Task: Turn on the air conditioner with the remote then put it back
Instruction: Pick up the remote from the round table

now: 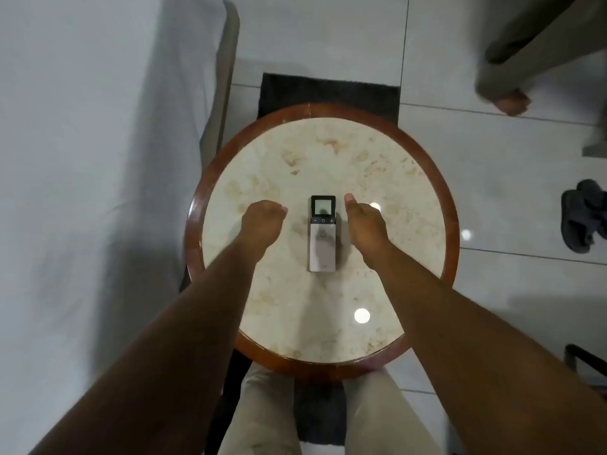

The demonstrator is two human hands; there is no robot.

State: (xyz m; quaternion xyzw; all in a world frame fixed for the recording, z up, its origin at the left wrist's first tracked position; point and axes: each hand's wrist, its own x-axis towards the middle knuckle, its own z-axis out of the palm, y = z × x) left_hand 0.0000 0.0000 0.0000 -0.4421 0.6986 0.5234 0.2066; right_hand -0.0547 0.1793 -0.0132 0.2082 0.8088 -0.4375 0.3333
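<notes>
I see the remote [323, 233] lying flat near the middle of the round table [197, 205], screen end pointing away from me. It's a slim rectangle: dark top section with a small square display, a row of 3 small buttons just under it (minus, power, plus), then a plain pale lower body with a faint mark. Nothing touches it. My left hand [261, 222] hovers to its left, fingers curled under loosely, holding nothing. My right hand [364, 221] hovers just beside its right edge, fingers curled in with 1 digit pointing forward, also holding nothing. The tabletop is pale marbled stone inside a reddish wood rim, with 2 bright light reflections. A dark mat [328, 91] shows beyond the table and dark sandals [579, 218] sit at far right.
</notes>
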